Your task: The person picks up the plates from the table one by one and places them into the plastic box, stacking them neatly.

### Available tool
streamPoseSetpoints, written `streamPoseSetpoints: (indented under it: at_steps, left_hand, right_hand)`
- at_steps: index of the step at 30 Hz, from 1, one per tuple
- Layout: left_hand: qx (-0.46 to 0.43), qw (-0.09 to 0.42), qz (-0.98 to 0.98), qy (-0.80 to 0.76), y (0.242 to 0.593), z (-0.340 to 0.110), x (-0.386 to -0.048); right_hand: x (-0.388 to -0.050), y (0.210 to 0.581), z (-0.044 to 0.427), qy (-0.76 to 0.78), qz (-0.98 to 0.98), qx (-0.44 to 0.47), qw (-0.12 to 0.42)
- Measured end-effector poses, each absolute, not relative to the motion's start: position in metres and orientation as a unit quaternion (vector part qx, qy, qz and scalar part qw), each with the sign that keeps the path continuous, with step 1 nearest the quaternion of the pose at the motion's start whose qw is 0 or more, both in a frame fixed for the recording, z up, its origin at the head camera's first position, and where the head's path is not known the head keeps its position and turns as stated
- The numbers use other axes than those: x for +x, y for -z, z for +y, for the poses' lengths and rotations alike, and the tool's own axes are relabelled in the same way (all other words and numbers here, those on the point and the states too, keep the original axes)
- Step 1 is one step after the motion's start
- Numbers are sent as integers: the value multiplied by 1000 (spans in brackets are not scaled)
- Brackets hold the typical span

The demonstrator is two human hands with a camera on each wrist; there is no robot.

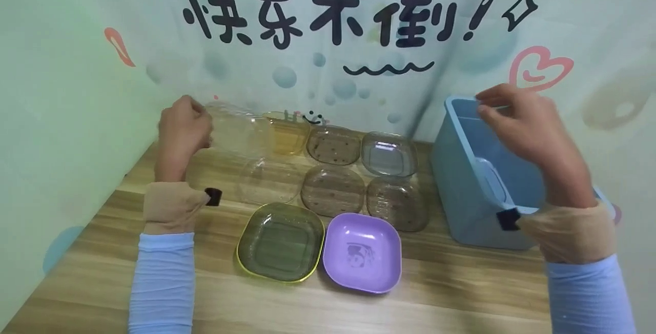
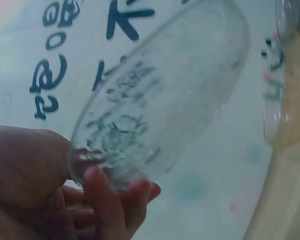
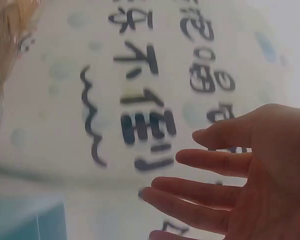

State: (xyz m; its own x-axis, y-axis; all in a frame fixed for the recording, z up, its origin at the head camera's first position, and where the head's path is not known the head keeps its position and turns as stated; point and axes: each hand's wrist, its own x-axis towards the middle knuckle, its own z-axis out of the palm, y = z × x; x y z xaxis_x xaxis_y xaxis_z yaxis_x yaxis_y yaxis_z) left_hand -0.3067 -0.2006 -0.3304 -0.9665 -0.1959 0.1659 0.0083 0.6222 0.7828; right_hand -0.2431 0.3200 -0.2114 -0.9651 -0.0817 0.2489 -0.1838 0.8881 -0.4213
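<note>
My left hand (image 1: 183,130) pinches the edge of a clear, thin plastic dish (image 1: 236,130), held up at the back left. In the left wrist view the dish (image 2: 185,85) stands tilted, with the thumb and fingertips at its lower rim. Over the light-blue bin (image 1: 458,190) on the right is my right hand (image 1: 528,126), holding nothing. The right wrist view shows its fingers (image 3: 200,192) spread and fairly straight. Behind the held dish, an amber clear dish (image 1: 289,137) leans against the backdrop, partly hidden.
A clear dish (image 1: 270,181) and several smoky-brown dishes (image 1: 333,190) lie in rows on the wooden table (image 1: 215,293). Nearer me, a yellow-green dish (image 1: 281,242) sits beside a purple dish (image 1: 361,253). A printed cloth (image 1: 307,72) hangs behind.
</note>
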Motion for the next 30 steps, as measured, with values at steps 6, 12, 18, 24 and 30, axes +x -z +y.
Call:
streamPoseSetpoints:
  at_steps: [6,12,18,24,30]
  left_hand:
    - [13,86,-830,551,327,-156,-310]
    - [-19,79,-794,603,333,-104,-308]
    - [-56,88,-787,607,341,-58,-295]
    - [-79,73,-787,607,352,-28,-284]
    - [-96,49,-779,618,363,-19,-283]
  right_hand:
    - [-233,240,276,-249,-954,119,118]
    - [-238,276,249,-323,-932,137,87]
    - [-247,310,235,-402,-904,139,46]
    - [-255,333,230,-426,-893,148,16]
    - [-265,345,232,-446,-882,149,9]
